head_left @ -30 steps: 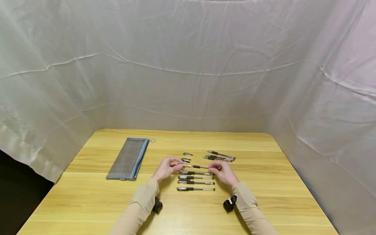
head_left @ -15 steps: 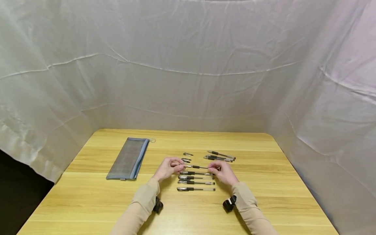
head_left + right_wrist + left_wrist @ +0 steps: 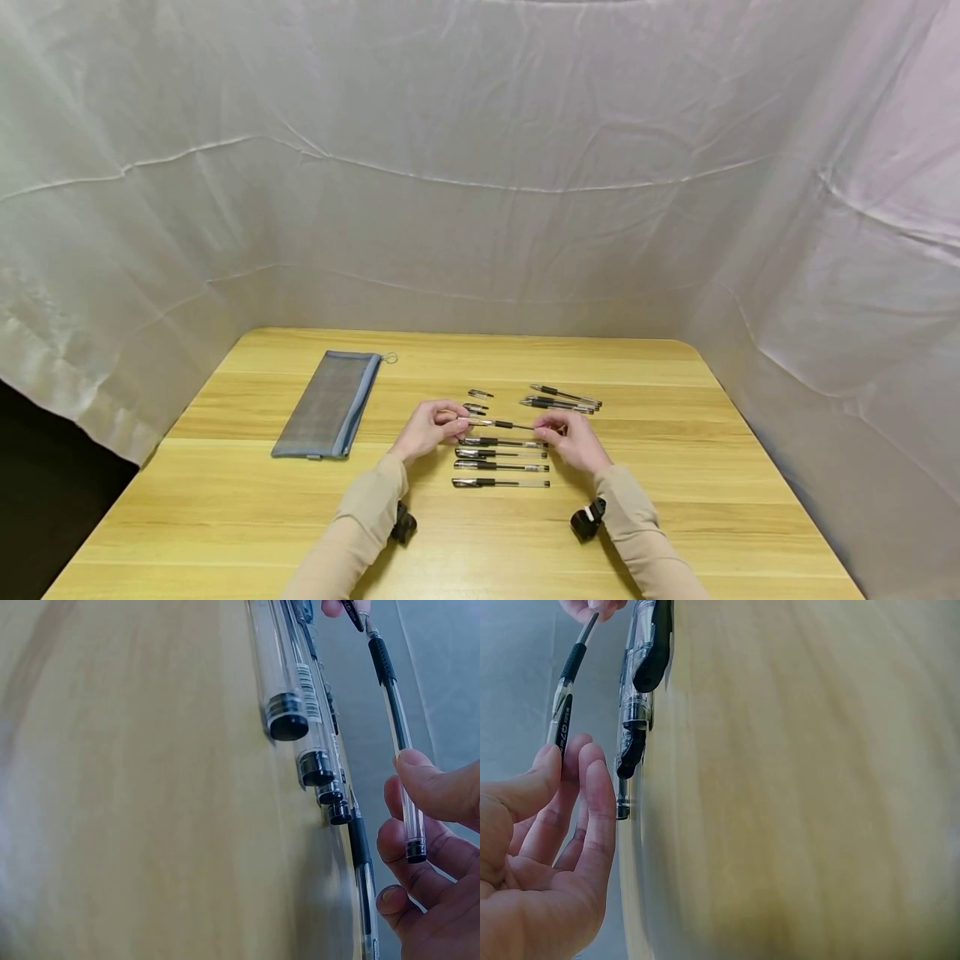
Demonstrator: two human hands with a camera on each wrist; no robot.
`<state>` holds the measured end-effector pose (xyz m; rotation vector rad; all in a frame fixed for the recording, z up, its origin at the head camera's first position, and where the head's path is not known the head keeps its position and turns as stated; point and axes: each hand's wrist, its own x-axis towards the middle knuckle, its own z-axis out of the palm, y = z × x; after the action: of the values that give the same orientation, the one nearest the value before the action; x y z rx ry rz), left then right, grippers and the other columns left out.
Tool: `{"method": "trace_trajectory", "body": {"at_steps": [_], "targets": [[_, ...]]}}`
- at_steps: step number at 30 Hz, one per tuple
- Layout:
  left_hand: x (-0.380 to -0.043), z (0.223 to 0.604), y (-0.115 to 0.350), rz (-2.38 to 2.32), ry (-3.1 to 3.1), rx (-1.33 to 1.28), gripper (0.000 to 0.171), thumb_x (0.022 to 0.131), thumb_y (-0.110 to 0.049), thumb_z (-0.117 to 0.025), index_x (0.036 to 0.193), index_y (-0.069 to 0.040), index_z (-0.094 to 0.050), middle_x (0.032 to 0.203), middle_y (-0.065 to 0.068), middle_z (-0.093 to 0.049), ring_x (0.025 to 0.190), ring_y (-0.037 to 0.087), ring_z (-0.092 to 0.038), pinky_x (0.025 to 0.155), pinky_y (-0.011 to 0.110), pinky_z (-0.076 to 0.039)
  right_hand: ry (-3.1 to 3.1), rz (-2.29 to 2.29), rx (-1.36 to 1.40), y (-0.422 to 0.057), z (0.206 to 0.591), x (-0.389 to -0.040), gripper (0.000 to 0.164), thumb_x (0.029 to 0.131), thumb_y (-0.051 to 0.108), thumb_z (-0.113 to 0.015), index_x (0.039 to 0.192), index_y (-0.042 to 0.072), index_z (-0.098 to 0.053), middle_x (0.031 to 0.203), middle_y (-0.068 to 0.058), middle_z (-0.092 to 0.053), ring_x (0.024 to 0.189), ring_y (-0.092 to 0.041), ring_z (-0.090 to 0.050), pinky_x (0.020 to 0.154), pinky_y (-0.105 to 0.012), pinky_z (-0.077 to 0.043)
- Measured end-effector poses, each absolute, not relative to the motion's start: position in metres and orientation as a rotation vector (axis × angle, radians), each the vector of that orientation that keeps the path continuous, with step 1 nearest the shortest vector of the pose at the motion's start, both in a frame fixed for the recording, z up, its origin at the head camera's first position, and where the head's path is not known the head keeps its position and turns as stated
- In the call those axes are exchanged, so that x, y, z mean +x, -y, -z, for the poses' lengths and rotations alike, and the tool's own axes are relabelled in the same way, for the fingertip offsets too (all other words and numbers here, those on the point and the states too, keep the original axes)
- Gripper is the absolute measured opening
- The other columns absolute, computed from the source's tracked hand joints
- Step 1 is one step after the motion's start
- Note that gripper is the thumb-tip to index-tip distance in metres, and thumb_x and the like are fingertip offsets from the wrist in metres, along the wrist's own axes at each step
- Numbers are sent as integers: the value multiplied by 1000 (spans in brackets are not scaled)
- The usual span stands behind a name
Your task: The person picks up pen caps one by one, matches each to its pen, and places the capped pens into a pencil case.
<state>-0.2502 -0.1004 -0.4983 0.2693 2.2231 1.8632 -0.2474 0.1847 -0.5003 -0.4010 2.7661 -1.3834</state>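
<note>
In the left wrist view my left hand (image 3: 555, 855) pinches a clear pen cap (image 3: 565, 724) with a black clip between thumb and fingertips. My right hand (image 3: 442, 840) grips the clear barrel of a gel pen (image 3: 382, 664) with a black rubber grip, near its black end plug. Pen and cap are lined up, the pen's tip right at the cap's mouth. In the head view both hands hold them level above the table, behind a row of several capped pens (image 3: 500, 467). Just past the left fingers lie loose caps (image 3: 480, 393).
Uncapped pens (image 3: 558, 403) lie in a loose group behind my right hand. A grey mesh zip pouch (image 3: 318, 408) with blue edging lies flat at the left. The wooden table (image 3: 675, 517) is surrounded by pale hanging cloth (image 3: 480, 242).
</note>
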Motion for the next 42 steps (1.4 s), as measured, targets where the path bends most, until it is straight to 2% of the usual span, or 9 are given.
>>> {"method": "trace_trajectory", "body": {"at_steps": [20, 30, 42], "targets": [[-250, 496, 98, -1864, -2197, 259, 24, 95, -2, -65, 117, 7, -65, 107, 24, -75, 87, 26, -75, 78, 34, -64, -2791, 1373, -389, -185, 500, -247, 10, 91, 6, -70, 99, 10, -75, 97, -5, -73, 87, -12, -59, 79, -23, -49], [-250, 496, 97, -1851, -2191, 278, 24, 95, -2, -65, 117, 7, -67, 105, 25, -75, 84, 23, -74, 78, 33, -63, -2798, 1371, -377, -183, 498, -246, 10, 90, 7, -70, 98, 11, -75, 98, -4, -73, 87, -12, -59, 79, -25, -50], [-251, 498, 95, -1821, -2195, 331, 25, 95, -5, -66, 117, 8, -67, 105, 25, -75, 86, 23, -75, 79, 33, -63, -2797, 1361, -441, -180, 495, -245, 10, 92, 9, -69, 100, 11, -75, 101, -5, -74, 92, -14, -62, 86, -30, -52]]}}
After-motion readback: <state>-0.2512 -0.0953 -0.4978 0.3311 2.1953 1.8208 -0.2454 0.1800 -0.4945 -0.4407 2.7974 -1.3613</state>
